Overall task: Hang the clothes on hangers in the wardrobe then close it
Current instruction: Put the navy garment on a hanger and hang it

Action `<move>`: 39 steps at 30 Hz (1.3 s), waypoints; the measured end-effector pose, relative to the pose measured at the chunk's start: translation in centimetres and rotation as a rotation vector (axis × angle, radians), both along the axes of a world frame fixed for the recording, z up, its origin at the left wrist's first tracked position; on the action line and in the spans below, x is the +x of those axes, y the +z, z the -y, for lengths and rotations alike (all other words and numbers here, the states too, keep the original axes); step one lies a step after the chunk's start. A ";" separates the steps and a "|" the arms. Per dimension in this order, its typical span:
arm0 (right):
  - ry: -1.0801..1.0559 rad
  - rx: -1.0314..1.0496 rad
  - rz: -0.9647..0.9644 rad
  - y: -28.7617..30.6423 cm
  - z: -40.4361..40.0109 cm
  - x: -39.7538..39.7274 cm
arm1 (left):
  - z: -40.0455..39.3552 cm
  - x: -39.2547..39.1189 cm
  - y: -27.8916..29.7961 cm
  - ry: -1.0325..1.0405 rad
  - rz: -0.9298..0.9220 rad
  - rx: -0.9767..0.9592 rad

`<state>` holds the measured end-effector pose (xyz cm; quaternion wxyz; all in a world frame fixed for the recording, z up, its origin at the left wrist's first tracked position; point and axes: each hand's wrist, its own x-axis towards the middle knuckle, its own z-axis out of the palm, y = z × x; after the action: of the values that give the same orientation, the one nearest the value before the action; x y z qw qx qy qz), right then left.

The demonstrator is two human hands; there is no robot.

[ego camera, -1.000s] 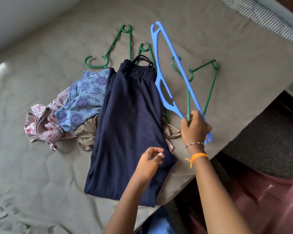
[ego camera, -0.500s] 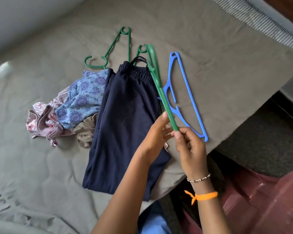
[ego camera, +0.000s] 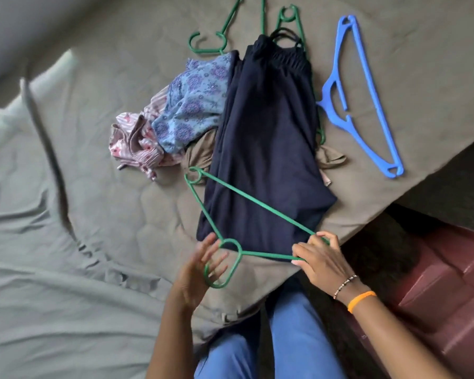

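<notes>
We see a bed (ego camera: 394, 28) covered in a grey-brown sheet, on which the clothes lie in a loose pile. Uppermost is a pair of folded navy trousers (ego camera: 263, 138), waistband away from us; to its left lie a blue patterned garment (ego camera: 195, 105) and a pink striped garment (ego camera: 132, 143), with a tan garment (ego camera: 200, 154) partly beneath the trousers. Our right hand (ego camera: 320, 258) grips one end corner of a green hanger (ego camera: 246, 212), fingers curled round where its bar and arm meet; the hanger is held above the lower part of the trousers, its hook pointing toward us. Our left hand (ego camera: 200, 269) is spread with straight fingers just behind the hook, holding nothing; whether it touches the hook we cannot tell. A blue hanger (ego camera: 367, 86) lies flat on the sheet to the right of the trousers, apart from them. Two further green hangers (ego camera: 227, 20) lie beyond the pile, one partly under the waistband. The right wrist bears a beaded bracelet (ego camera: 345, 285) and an orange band (ego camera: 361, 300).
</notes>
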<state>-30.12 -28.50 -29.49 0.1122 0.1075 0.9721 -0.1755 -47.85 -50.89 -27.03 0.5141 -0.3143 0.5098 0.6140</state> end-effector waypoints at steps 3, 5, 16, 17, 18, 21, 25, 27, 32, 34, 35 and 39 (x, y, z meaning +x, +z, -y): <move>0.023 0.131 0.220 -1.2 1.7 0.0 | 2.4 0.8 -0.6 -0.567 -0.131 -0.314; -0.079 0.196 0.236 -1.2 3.2 -1.1 | 2.9 1.3 -1.9 -0.744 -0.507 -0.624; -0.104 0.105 0.188 -3.2 7.5 -5.0 | 0.9 2.0 -5.8 -1.576 -1.462 -0.553; -0.097 0.127 0.189 -3.2 7.5 -5.2 | 1.5 2.2 -5.9 -1.587 -1.399 -0.567; -0.094 0.149 0.156 -3.2 7.6 -5.2 | 2.1 2.4 -5.9 -1.578 -1.328 -0.569; -0.208 0.143 0.043 -2.6 7.8 -5.5 | 3.1 2.4 -5.5 -1.480 -1.301 -0.613; -0.335 0.105 -0.098 -0.4 7.2 -6.4 | 1.7 0.8 -4.8 -1.263 -1.434 -0.710; -0.329 0.045 -0.171 1.2 6.7 -7.1 | 0.3 -0.7 -4.2 -1.220 -1.531 -0.730; -0.309 -0.056 -0.159 4.8 3.1 -8.4 | -2.4 -6.6 -1.0 -0.961 -1.639 -0.451; -0.323 -0.019 -0.027 5.9 1.5 -8.9 | -3.3 -8.1 1.6 -0.964 -1.464 -0.245; -0.322 0.001 0.041 6.5 0.8 -9.2 | -3.9 -8.5 2.9 -1.033 -1.377 -0.190; -0.304 -0.041 0.468 9.0 -0.6 -10.4 | -5.8 -8.9 6.0 -1.553 -0.916 -0.161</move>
<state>-40.51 -27.91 -20.45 0.3082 0.2872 0.8888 -0.1803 -56.74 -45.12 -21.07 0.5070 0.3585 0.7743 0.1218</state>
